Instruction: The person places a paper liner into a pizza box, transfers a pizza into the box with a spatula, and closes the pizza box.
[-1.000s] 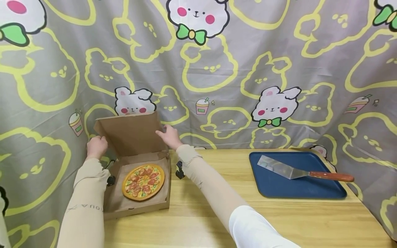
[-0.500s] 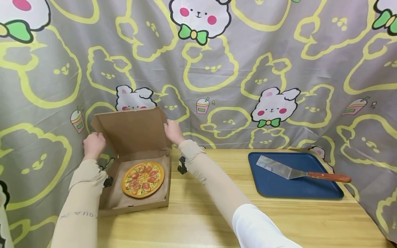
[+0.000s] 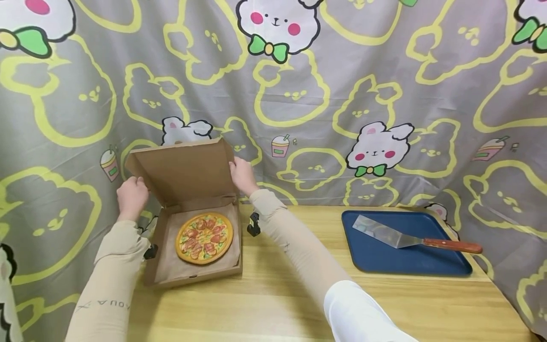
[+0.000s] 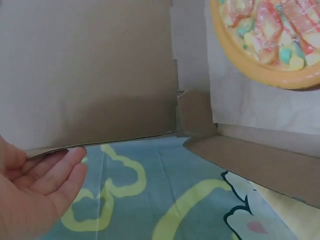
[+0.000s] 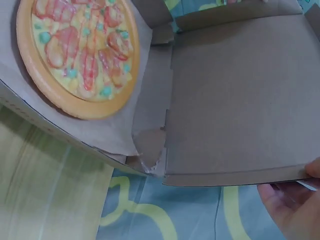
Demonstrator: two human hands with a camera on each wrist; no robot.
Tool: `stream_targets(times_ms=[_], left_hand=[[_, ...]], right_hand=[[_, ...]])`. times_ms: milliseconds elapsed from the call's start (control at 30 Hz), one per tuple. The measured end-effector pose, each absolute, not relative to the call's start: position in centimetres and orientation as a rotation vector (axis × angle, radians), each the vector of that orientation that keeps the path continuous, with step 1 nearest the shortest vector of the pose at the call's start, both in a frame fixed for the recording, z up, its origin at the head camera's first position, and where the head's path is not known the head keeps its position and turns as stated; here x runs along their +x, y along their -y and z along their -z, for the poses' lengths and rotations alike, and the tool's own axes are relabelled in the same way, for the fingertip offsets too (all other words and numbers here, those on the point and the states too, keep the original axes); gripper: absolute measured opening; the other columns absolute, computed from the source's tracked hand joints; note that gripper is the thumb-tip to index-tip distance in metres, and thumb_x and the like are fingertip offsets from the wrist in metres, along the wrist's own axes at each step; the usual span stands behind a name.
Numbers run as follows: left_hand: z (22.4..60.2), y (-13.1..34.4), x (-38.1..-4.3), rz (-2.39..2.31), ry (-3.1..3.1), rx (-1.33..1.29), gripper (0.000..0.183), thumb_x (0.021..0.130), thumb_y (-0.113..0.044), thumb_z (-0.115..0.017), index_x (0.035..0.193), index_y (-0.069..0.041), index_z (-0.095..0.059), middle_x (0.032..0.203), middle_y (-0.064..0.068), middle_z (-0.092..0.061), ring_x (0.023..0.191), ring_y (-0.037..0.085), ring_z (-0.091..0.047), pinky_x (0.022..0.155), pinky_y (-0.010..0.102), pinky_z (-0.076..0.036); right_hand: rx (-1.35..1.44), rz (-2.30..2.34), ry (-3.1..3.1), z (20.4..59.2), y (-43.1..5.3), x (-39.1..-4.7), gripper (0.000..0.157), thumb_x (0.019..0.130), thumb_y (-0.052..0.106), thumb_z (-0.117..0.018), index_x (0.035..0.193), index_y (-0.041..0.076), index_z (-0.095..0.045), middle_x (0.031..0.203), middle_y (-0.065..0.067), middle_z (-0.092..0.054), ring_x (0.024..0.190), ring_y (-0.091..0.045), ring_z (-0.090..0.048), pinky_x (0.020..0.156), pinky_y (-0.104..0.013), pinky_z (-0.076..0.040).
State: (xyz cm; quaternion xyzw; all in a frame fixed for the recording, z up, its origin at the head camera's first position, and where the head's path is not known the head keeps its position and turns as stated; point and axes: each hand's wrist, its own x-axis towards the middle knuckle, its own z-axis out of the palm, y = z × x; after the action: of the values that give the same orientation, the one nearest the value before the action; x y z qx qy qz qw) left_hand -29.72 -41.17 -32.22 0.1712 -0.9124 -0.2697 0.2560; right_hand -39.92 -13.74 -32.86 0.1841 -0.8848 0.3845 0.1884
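Observation:
A cardboard pizza box (image 3: pixel 196 274) stands on the left of the table with its lid (image 3: pixel 183 171) raised and leaning back. Inside, on brown paper, lies a round toy-like pizza (image 3: pixel 204 238). My left hand (image 3: pixel 132 198) pinches the lid's left side edge; in the left wrist view its fingers (image 4: pixel 55 180) curl behind the cardboard. At the opposite edge, my right hand (image 3: pixel 243 176) grips the lid, thumb inside and fingers behind, as the right wrist view shows. The pizza (image 5: pixel 82 57) lies apart from both hands.
On the right of the wooden table (image 3: pixel 273 294) sits a dark blue tray (image 3: pixel 410 261). A metal spatula (image 3: pixel 380 232) with a wooden handle lies across it, the handle overhanging the right rim. A patterned grey curtain (image 3: pixel 299 109) hangs right behind the table and at the left.
The right hand, earlier with its fingers spread at the lid's edge, now grips that edge. The lid's top stands higher in view, and the box with the pizza has shifted slightly right.

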Motion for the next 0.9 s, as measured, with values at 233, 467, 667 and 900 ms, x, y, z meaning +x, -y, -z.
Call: stream_targets(times_ms=[233, 467, 667, 900], left_hand=[[33.3, 41.3, -29.6, 0.727, 2.437, 0.436, 0.046, 0.105, -0.022, -0.026, 0.096, 0.011, -0.056, 0.105, 0.037, -0.060, 0.107, 0.058, -0.051, 0.093, 0.063, -0.039], [35.3, 42.4, -29.0, 0.765, 2.475, 0.357, 0.045, 0.106, -0.023, -0.027, 0.094, 0.010, -0.055, 0.104, 0.036, -0.063, 0.105, 0.056, -0.054, 0.091, 0.061, -0.040], [37.2, 42.5, -27.9, 0.857, 2.496, 0.362, 0.048, 0.106, -0.026, -0.028, 0.106, 0.009, -0.059, 0.107, 0.032, -0.067, 0.093, 0.039, -0.067, 0.085, 0.047, -0.048], [38.4, 42.4, -25.6, 1.049, 2.510, 0.232, 0.051, 0.106, -0.028, -0.033, 0.130, 0.013, -0.052, 0.117, 0.034, -0.061, 0.064, -0.023, -0.048, 0.063, 0.004, -0.043]], right_hand=[[0.504, -1.267, 2.492, 33.4, 14.0, -38.8, 0.023, 0.101, 0.023, -0.051, 0.109, 0.006, -0.065, 0.095, -0.007, -0.072, 0.082, -0.019, -0.066, 0.073, -0.029, -0.052], [0.495, -1.456, 2.499, 35.3, 14.0, -38.0, 0.032, 0.098, 0.019, -0.055, 0.127, 0.005, -0.056, 0.111, -0.013, -0.069, 0.101, -0.024, -0.066, 0.088, -0.033, -0.053], [0.514, -1.488, 2.530, 37.2, 13.4, -36.9, 0.038, 0.096, 0.014, -0.057, 0.131, 0.003, -0.051, 0.112, -0.013, -0.067, 0.103, -0.025, -0.065, 0.091, -0.034, -0.053], [0.610, -1.535, 2.563, 38.3, 12.4, -35.4, 0.038, 0.092, 0.012, -0.064, 0.127, 0.003, -0.055, 0.121, -0.012, -0.066, 0.109, -0.024, -0.065, 0.094, -0.030, -0.052]])
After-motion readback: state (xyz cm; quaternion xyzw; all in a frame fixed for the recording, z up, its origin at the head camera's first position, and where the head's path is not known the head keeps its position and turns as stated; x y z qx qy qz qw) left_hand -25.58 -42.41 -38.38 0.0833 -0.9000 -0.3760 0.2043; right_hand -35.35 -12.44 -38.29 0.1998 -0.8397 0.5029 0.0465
